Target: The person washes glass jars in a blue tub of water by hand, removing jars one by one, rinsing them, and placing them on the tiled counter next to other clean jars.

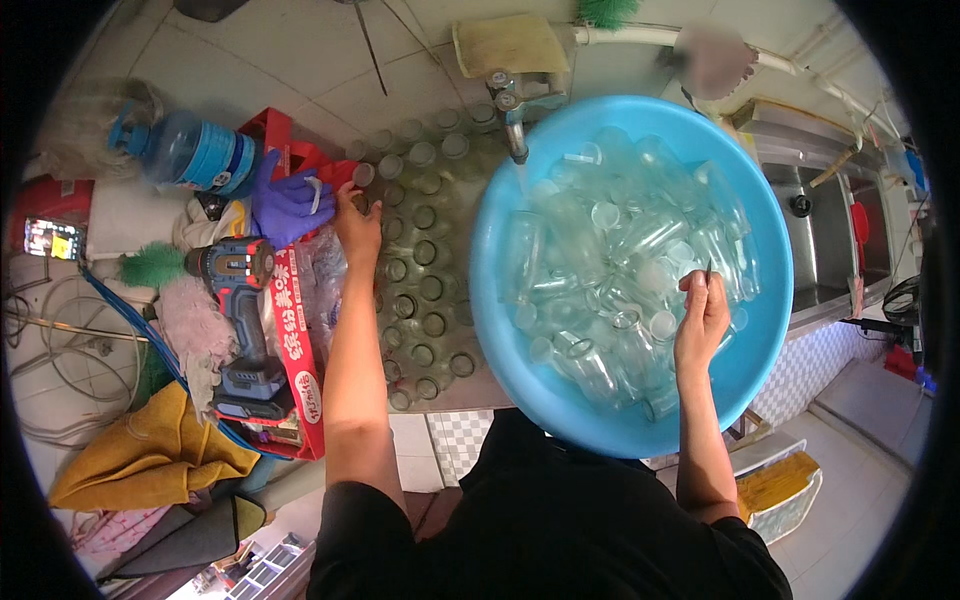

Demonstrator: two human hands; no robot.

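A large blue plastic basin (776, 262) holds many clear glass bottles and loose pale caps in water. Over its right part is my right hand (703, 315), its thumb and fingers pinched on a small thin pointed object (709, 267). Left of the basin, uncapped glass bottles (425, 253) stand upright in rows. My left hand (358, 221) reaches to the far left of these rows, its fingers around the top of one bottle (361, 203). Capped bottles (422, 154) stand beyond it. A metal tap (516, 131) runs water into the basin's far left side.
At left, a red printed box (307, 360) bears a cordless drill (244, 315) and purple gloves (289, 199). A large blue-tinted water bottle (199, 154) lies behind them. A steel sink (814, 247) is at right. A mustard cloth (161, 454) lies at lower left.
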